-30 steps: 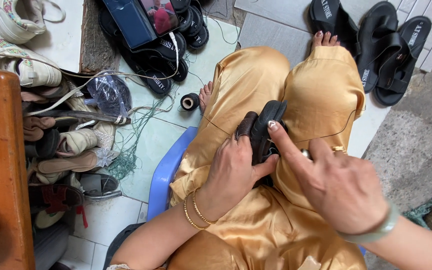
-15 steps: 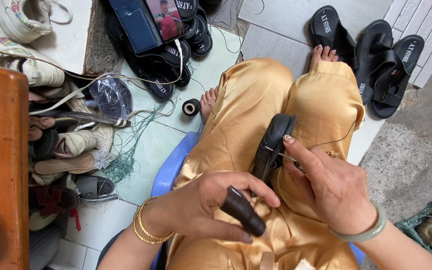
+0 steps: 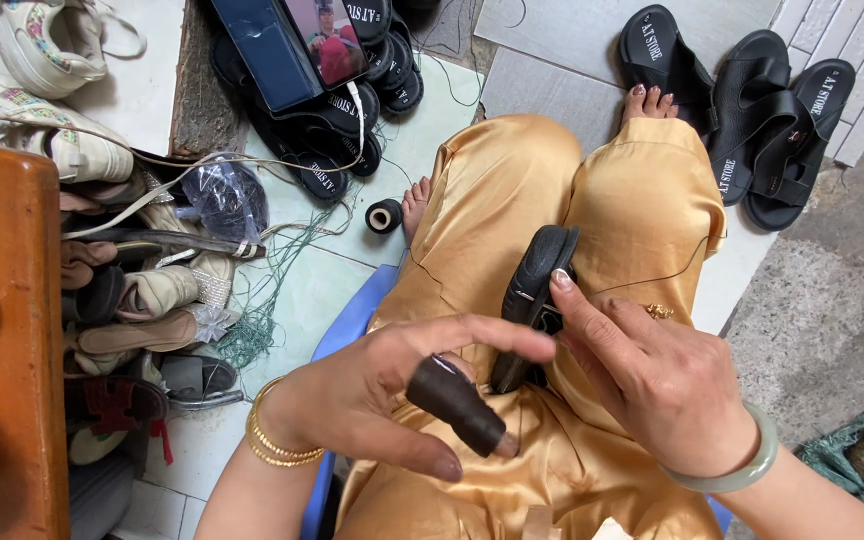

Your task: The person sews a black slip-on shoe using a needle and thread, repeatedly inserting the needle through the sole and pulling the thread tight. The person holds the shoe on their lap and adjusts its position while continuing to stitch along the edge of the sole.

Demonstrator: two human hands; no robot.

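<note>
Two hands | left hand (image 3: 392, 400) lifted, fingers spread; right hand (image 3: 667, 385) steadies black sandal (image 3: 537, 290)

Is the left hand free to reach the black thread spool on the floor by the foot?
Probably yes. The left hand holds nothing, with only a dark leather thimble on a finger, and bare tile lies around the black thread spool. The right hand steadies the black sandal on the lap.

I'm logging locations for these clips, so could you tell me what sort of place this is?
Probably a small shoe-repair spot on a tiled floor: a pile of worn shoes, black sandals, a thread spool, and a black sole held on the lap.
</note>
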